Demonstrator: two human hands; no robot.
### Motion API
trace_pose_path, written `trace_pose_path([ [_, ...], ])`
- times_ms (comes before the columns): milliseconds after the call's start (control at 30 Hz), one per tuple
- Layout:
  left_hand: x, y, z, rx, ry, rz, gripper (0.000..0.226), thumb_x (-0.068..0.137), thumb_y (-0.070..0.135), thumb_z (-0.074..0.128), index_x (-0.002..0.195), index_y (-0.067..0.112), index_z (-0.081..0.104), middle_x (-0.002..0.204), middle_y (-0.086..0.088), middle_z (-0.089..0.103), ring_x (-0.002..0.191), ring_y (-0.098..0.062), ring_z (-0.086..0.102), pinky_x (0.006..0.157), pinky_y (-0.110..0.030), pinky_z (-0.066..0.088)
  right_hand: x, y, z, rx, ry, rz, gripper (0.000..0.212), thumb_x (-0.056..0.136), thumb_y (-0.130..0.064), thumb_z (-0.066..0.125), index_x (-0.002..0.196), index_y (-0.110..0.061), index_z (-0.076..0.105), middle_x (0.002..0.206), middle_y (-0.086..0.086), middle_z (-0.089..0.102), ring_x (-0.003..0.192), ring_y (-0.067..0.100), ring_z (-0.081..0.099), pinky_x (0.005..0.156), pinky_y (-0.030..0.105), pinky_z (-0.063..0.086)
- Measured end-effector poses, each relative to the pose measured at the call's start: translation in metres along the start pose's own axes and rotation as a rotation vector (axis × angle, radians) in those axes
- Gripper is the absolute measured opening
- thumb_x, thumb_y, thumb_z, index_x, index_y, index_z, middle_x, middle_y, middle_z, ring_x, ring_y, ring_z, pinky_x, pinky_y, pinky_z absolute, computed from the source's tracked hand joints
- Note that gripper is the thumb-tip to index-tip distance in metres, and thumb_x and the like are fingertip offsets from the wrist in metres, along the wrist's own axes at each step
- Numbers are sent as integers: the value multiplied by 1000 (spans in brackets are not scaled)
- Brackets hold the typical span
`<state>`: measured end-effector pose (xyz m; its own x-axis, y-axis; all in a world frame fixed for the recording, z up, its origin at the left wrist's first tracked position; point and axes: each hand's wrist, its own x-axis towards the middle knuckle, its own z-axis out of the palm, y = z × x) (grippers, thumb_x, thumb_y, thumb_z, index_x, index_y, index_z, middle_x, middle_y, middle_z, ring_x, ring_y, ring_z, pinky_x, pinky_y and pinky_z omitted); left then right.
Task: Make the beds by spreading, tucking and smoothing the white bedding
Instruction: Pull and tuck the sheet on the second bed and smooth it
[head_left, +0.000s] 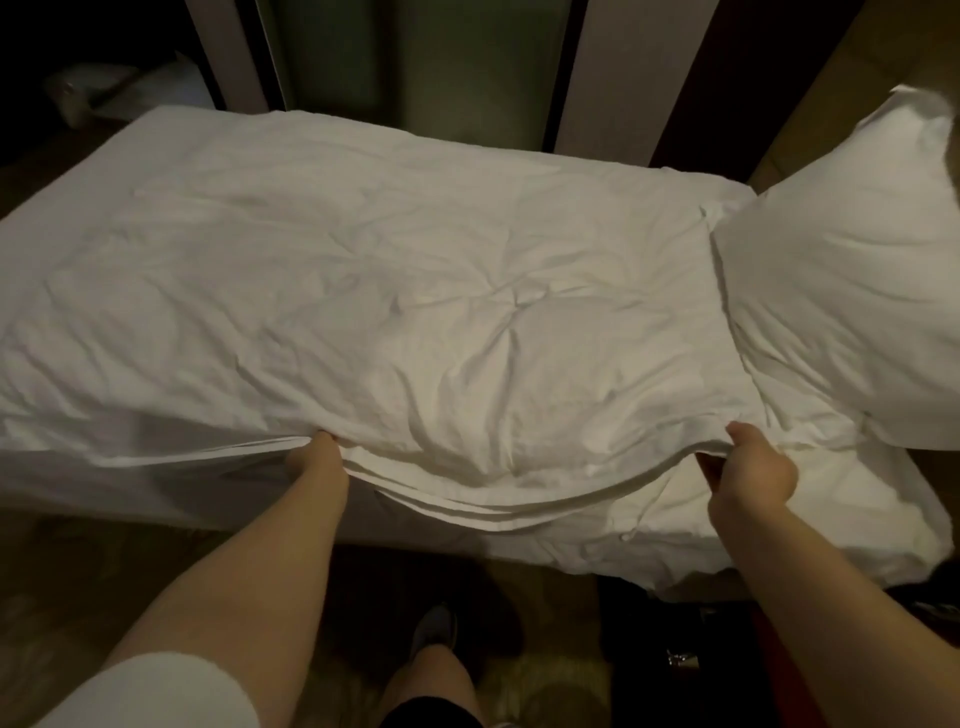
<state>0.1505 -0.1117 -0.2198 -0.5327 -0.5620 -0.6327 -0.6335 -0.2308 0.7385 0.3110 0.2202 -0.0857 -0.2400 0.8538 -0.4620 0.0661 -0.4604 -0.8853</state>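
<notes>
Your left hand (318, 460) and right hand (748, 467) each grip the near hem of the white duvet (415, 291), fingers curled into the fabric at the lower centre of the frame. You look about midway through this bed (810, 530). The duvet is already spread over it, but its face is creased, the near edge sags in loose folds between your grips, and this side does not look tucked yet. Its long axis runs left to right across the frame, head end toward the pillow (841, 291) at the right edge.
</notes>
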Motion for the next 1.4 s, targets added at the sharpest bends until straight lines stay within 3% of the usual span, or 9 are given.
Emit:
trace_pose_path([
  [67,-12,8,-5,73,-2,91,48,90,18,57,131,-5,46,133,-18,52,116,-35,53,93,-37,45,-5,-7,4,10,-17,7,4,87,-9,61,86,-10,57,94,4,62,95,22,61,90,35,53],
  [267,-55,89,-1,216,-53,422,44,91,21,58,124,-7,53,129,-22,56,117,-36,54,98,-40,44,-23,-42,32,70,-155,-36,17,91,-6,52,78,-17,55,79,-1,55,70,12,54,68,27,51],
  [500,-86,150,16,366,-67,560,31,91,16,59,109,-9,62,119,-24,61,111,-37,56,86,-36,42,-15,-100,75,94,-229,-91,13,89,-7,52,78,-12,56,74,0,56,66,15,54,60,25,45],
  [767,-84,215,94,498,-84,664,46,89,19,62,127,-5,51,129,-24,52,117,-43,50,92,-43,41,9,-130,148,16,-248,-53,23,92,-9,50,70,-12,46,72,7,49,58,17,47,32,13,36],
  [933,-72,226,98,612,-171,593,53,94,32,56,135,1,44,138,-19,45,125,-39,43,104,-43,37,6,-134,168,-17,-250,-74,21,88,-10,49,68,-11,47,71,9,52,58,20,50,51,28,39],
  [1067,-78,193,56,660,-214,608,37,92,22,58,120,-3,56,127,-22,55,115,-38,52,93,-37,40,-12,-117,151,35,-263,-22,16,86,-5,46,71,-9,50,72,11,51,57,23,51,49,28,43],
  [1167,-82,149,19,694,-240,554,34,93,23,55,116,-3,59,125,-22,58,113,-36,54,89,-33,41,-31,-97,115,-18,-263,-35,12,89,-7,46,89,-7,58,83,11,56,58,22,52,46,25,42],
  [1300,-112,91,-29,622,-241,566,40,92,16,59,122,-10,54,131,-26,53,121,-39,49,95,-36,39,-53,-59,42,-214,-215,-144,29,97,-14,44,117,2,58,112,19,60,99,38,58,81,36,45],
  [1400,-135,66,-61,658,-259,614,39,92,16,59,122,-9,54,131,-26,53,121,-38,49,95,-36,39,-65,-44,-7,-296,-175,-180,31,97,-15,43,116,5,58,114,24,60,108,40,56,88,40,43],
])
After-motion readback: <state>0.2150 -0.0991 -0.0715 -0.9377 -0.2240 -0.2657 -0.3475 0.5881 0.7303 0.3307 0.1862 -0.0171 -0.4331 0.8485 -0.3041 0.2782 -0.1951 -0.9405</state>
